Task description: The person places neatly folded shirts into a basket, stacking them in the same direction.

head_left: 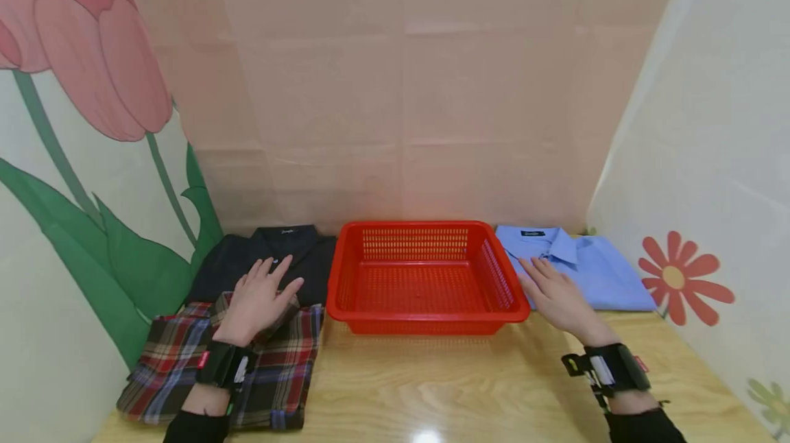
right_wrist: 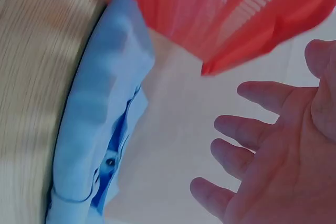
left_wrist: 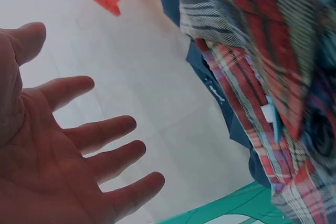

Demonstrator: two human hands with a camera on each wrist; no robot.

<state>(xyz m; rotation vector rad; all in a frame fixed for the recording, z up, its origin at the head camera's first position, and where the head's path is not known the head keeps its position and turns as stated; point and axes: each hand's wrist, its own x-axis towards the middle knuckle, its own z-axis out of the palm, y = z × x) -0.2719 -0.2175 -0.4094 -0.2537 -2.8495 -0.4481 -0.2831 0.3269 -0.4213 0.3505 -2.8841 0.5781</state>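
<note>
From the head view, the left hand (head_left: 259,299) hovers, fingers spread, over a folded plaid shirt (head_left: 179,367) on the wooden bench (head_left: 432,388); the right hand (head_left: 558,295), fingers apart, nears a smooth blue shirt (head_left: 607,268) beside the perforated red basket (head_left: 426,278). Both wrist views show open palms.

Head view bright, even, soft light from above; small white glare spot on bench (head_left: 427,436) near bottom edge. Shadows faint, just under red basket (head_left: 426,277). Wide-angle bend at edges, walls lean outward. Both wrist views washed out, motion-smeared; plaid shirt (left_wrist: 273,77) and blue shirt (right_wrist: 100,124) blurry, palms sharper
</note>
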